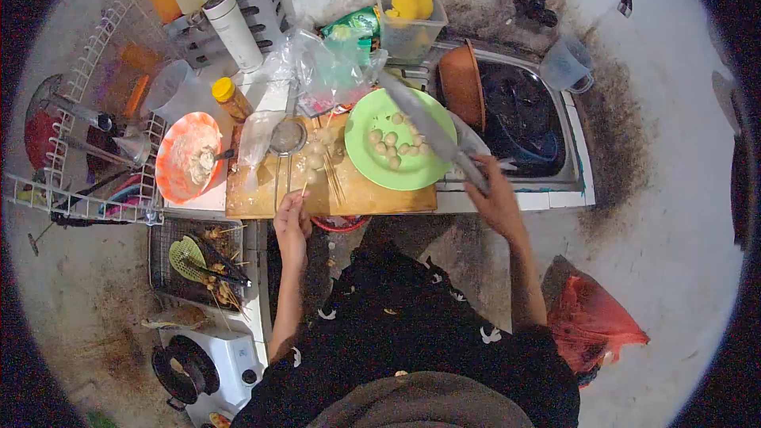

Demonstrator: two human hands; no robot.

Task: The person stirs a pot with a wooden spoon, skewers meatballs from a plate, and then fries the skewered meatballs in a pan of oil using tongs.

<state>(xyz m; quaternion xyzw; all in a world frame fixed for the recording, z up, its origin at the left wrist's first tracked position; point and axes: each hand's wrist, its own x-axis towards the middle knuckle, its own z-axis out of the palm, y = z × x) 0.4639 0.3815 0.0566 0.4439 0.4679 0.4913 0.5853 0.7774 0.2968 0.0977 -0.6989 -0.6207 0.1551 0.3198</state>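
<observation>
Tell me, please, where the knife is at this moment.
In the head view, right of centre: the right hand holds the knife, its blade slanting over the green plate.

Head view, wide-angle, in fairly bright but uneven light whose source cannot be told. The field is circular; its black corners carry coloured speckle, and straight edges bow towards the rim. The wall at right [666, 71] and the green plate [369, 162] appear bright, whereas the sink [566, 135] has a dark interior and the black shirt [396, 325] shows few folds. Shadow dulls the floor [476, 246] below the surface [515, 200]. Motion blur softens the knife [424, 119] and right hand [495, 194].
</observation>
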